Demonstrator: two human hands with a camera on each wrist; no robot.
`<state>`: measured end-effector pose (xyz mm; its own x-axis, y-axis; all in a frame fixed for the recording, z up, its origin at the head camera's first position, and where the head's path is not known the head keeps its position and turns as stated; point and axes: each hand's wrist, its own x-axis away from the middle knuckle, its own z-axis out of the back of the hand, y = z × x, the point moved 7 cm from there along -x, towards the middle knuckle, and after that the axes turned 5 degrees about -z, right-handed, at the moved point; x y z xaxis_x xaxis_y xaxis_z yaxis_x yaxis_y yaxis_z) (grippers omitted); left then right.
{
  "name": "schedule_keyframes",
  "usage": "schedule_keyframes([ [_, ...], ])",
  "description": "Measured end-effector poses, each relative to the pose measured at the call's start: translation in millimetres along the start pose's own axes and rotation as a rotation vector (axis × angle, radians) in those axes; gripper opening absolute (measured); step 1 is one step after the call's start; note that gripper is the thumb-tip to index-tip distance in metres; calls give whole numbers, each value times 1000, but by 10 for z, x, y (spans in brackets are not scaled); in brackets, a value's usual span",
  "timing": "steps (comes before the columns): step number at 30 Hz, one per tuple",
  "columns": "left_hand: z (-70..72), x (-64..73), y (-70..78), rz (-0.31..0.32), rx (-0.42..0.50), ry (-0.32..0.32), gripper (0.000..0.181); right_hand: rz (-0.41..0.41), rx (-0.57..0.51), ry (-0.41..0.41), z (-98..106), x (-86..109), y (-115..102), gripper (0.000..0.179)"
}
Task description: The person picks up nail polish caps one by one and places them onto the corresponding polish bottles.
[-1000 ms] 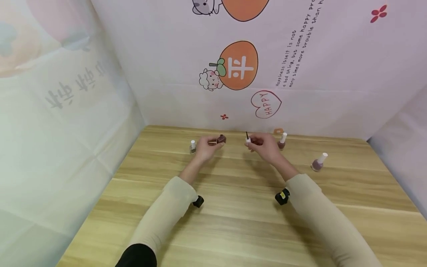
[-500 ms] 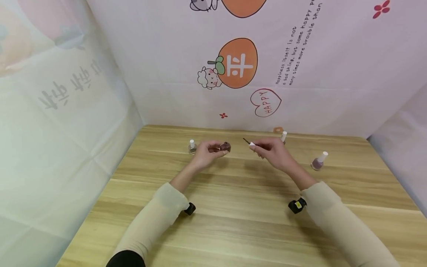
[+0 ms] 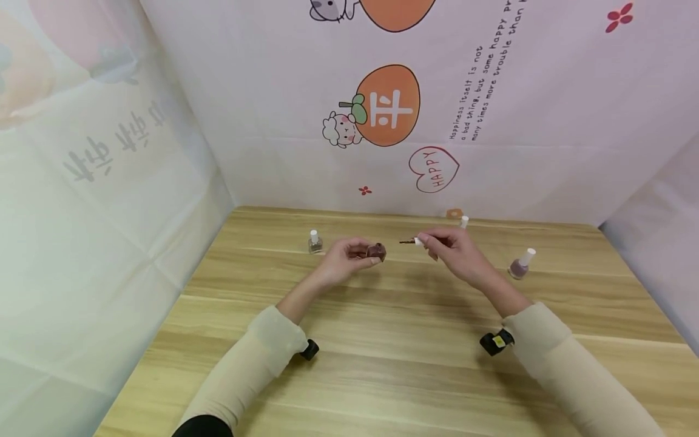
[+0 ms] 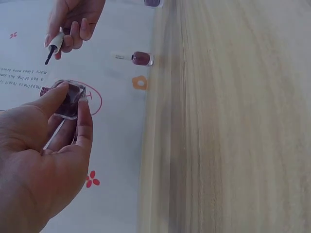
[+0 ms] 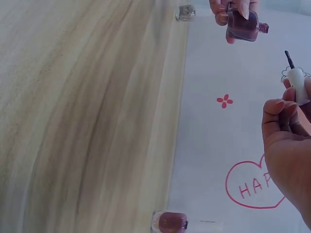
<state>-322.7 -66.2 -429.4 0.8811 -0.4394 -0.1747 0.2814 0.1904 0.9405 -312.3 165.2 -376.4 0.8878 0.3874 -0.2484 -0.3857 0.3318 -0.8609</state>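
Observation:
My left hand (image 3: 343,263) pinches a small glass nail polish bottle (image 4: 72,99) of dark plum polish between thumb and fingers, above the table. Its cap is off and the polish-stained neck (image 5: 263,28) shows in the right wrist view. To the right, my right hand (image 3: 455,252) holds the white cap (image 5: 297,83) by its sides. The cap's dark brush (image 3: 406,242) points left toward the bottle's neck, with a gap between them. In the left wrist view the brush tip hangs apart from the bottle too.
On the wooden table (image 3: 371,364) a clear, white-capped bottle (image 3: 315,243) stands left of my left hand. A mauve bottle (image 3: 520,267) stands at the right. Behind my right hand is another white-capped bottle (image 4: 142,58), dark red. A printed cloth (image 3: 295,164) hangs along the table's back edge.
Both hands have come nearer to me and lower in the head view. The brush has turned from upright to nearly level, pointing left. The bottle has moved slightly right.

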Motion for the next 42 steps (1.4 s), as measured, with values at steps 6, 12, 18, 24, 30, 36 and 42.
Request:
schedule_keyframes([
  [6,-68,26,61,-27,25,-33,31,-12,28,-22,22,42,-109,23],
  [12,-124,31,105,-62,44,-58,27,-76,52,10,65,71,-151,22],
  [18,-165,29,109,-72,60,-92,21,-122,71,19,88,69,-190,20],
  [24,-200,46,113,-80,43,-105,24,-127,64,10,80,74,-207,22],
  [30,-222,61,114,-90,33,-105,26,-123,57,4,76,82,-221,18],
  [36,-228,69,102,-94,48,-104,24,-113,52,-13,70,75,-231,21],
  [42,-231,46,94,-108,71,-104,22,-67,47,-45,40,58,-234,22],
])
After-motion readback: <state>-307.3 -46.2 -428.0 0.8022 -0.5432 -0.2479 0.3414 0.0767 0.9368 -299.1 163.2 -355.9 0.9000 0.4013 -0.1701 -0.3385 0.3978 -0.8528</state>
